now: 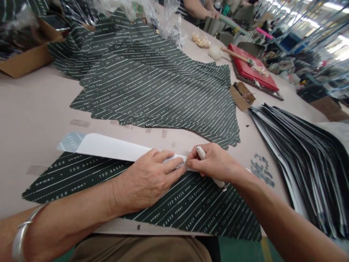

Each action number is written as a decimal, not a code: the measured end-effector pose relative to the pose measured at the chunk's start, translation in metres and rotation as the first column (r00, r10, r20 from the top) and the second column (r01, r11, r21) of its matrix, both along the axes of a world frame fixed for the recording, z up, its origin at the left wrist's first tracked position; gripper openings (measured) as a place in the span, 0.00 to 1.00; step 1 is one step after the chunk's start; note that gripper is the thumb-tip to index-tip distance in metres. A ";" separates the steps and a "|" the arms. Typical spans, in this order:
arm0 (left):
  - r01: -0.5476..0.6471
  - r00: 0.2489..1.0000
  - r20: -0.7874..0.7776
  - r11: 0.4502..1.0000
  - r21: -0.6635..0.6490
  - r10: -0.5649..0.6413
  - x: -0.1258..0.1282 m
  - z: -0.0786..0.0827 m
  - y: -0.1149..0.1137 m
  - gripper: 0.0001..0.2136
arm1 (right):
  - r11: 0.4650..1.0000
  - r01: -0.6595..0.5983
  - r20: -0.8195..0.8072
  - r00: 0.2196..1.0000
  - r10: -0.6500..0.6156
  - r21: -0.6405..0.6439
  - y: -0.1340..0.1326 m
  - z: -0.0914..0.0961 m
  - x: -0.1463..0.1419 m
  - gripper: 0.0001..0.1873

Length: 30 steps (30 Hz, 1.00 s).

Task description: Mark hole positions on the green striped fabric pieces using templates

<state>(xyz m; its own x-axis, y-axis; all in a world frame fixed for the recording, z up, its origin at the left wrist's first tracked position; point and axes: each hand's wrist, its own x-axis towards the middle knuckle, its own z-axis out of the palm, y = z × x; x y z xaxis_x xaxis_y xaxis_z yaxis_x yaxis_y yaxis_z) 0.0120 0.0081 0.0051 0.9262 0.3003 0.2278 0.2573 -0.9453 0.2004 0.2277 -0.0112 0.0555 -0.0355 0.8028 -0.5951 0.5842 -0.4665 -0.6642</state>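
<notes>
My left hand (155,178) lies over a long white strip (114,145), its fingers stretched out and pressing on the strip's right part. Beneath the strip is a dark green fabric piece (174,209) with white diagonal lines and lettering. In my right hand (209,160) is a white pen-like marker (201,152), slanting across the palm, with its lower end showing below the hand. The thumb and forefinger of that hand pinch together at the strip's right end, close to my left fingertips. Whatever sits between those two fingertips is too small to make out.
A stack of the same striped fabric (152,87) lies beyond the strip. At right are a pile of dark layered pieces (308,163), scattered small grey bits (261,169), a small cardboard box (242,96) and a red flat object (253,67). A person's arm (196,8) shows at the back.
</notes>
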 end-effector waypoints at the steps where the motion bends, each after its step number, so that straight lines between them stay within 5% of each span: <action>1: 0.011 1.000 -0.010 1.000 0.002 -0.011 0.000 0.000 0.000 0.15 | 1.000 -0.007 0.003 1.000 0.007 0.000 0.001 -0.002 0.000 0.04; 16: -0.021 0.999 0.038 0.997 0.076 0.019 -0.001 -0.007 -0.003 0.15 | 0.992 -0.123 0.168 0.979 0.119 0.012 0.008 0.005 -0.002 0.06; 18: -0.022 0.998 0.052 0.997 0.080 0.018 -0.001 -0.007 -0.003 0.14 | 0.994 -0.057 0.071 0.996 0.050 0.090 0.002 0.011 0.002 0.04; 20: -0.022 0.999 0.044 0.998 0.062 0.019 -0.001 -0.006 -0.002 0.14 | 0.962 0.180 -0.164 0.975 -0.148 0.205 -0.005 0.020 0.005 0.07; 22: -0.024 0.999 0.033 0.999 0.036 0.022 0.000 -0.006 -0.002 0.14 | 0.816 0.512 -0.497 0.799 -0.338 0.268 -0.013 0.027 0.007 0.11; 24: -0.026 0.999 0.037 1.000 0.016 0.026 0.000 -0.006 -0.001 0.14 | 0.601 0.760 -0.761 0.536 -0.365 0.247 -0.018 0.026 0.006 0.13; 27: -0.025 1.000 0.018 1.000 0.005 0.025 0.002 -0.004 -0.001 0.14 | 0.349 0.930 -0.916 0.240 -0.322 0.120 -0.020 0.008 0.001 0.14; 30: -0.040 0.999 -0.001 0.999 0.005 0.040 0.002 0.000 -0.002 0.14 | 0.233 0.972 -0.940 0.048 -0.336 -0.034 -0.017 -0.018 -0.003 0.18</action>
